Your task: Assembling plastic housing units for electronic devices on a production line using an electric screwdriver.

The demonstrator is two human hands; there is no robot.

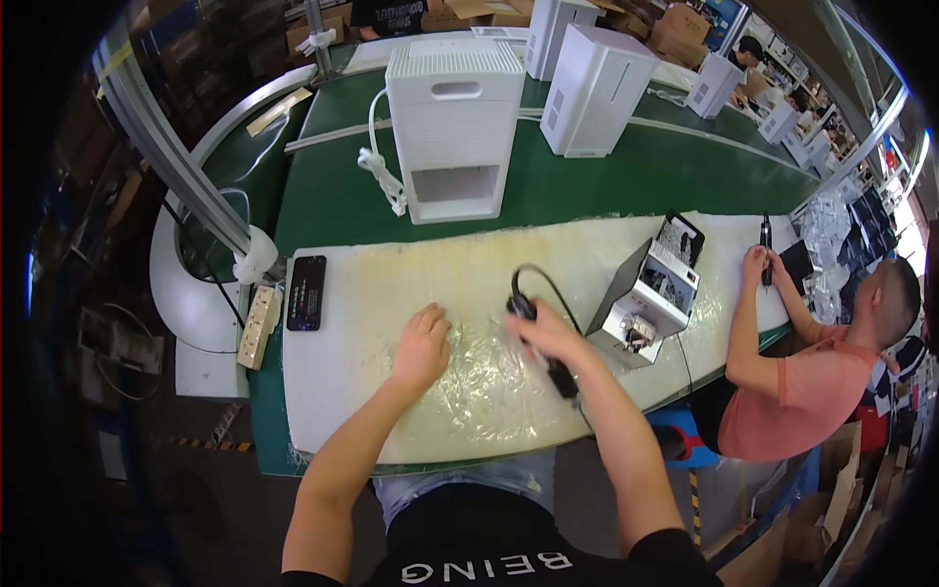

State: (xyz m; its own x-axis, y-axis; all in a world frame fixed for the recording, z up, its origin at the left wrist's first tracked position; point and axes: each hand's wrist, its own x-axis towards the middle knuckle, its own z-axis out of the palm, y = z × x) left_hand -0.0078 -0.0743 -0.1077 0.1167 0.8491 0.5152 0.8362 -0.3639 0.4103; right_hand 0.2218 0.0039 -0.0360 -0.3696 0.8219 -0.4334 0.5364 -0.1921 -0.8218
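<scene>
My left hand (423,345) rests on the plastic-covered pale mat (362,293), fingers loosely bent and nothing visible in them. My right hand (550,335), slightly blurred, is closed around a black corded tool that looks like an electric screwdriver (561,378). Its thick black end sticks out below the hand, and a cable (544,272) loops above it. Part of the tool is hidden by my fingers. Just right of that hand sits a small white and grey box-shaped unit (641,303) with exposed inner parts. A dark panel (680,240) leans behind it.
A phone (306,293) and a power strip (257,328) lie at the left. White appliance housings (455,127) stand on the green bench (337,191) beyond the mat. A metal post (181,137) rises at the left. At the right, a co-worker (817,391) holds a black tool (766,249).
</scene>
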